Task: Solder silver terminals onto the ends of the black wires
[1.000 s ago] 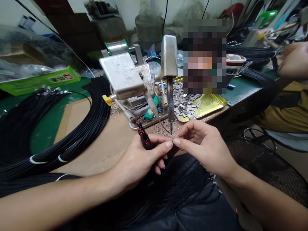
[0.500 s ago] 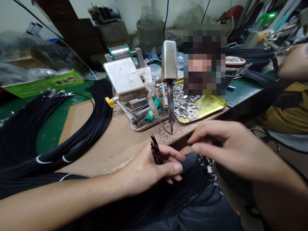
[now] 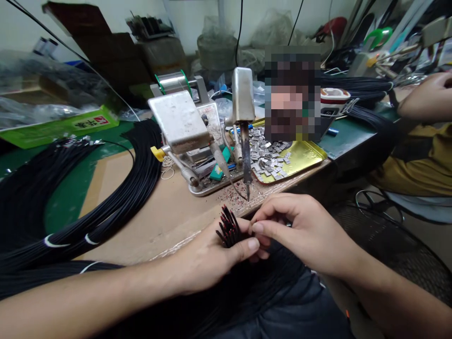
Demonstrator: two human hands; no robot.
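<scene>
My left hand (image 3: 215,256) is closed around a bunch of black wire ends (image 3: 229,227) with red tips, which fan out above its thumb at the table's front edge. My right hand (image 3: 300,233) meets it from the right, fingers curled and pinching at the same bunch. Just above both hands hangs the tip of a soldering iron (image 3: 245,155), fixed upright on a metal soldering jig (image 3: 183,125). The wires run down over my lap.
Thick bundles of black cable (image 3: 106,197) curve over the table at left. A gold tray (image 3: 303,155) of small metal pieces sits right of the jig. A green box (image 3: 60,126) lies at far left. Another person sits opposite, their arm (image 3: 423,96) at upper right.
My right hand drew away to the right, then came back to the wire ends. My left hand moved from under the iron's tip down towards me, and the wire ends now fan out.
</scene>
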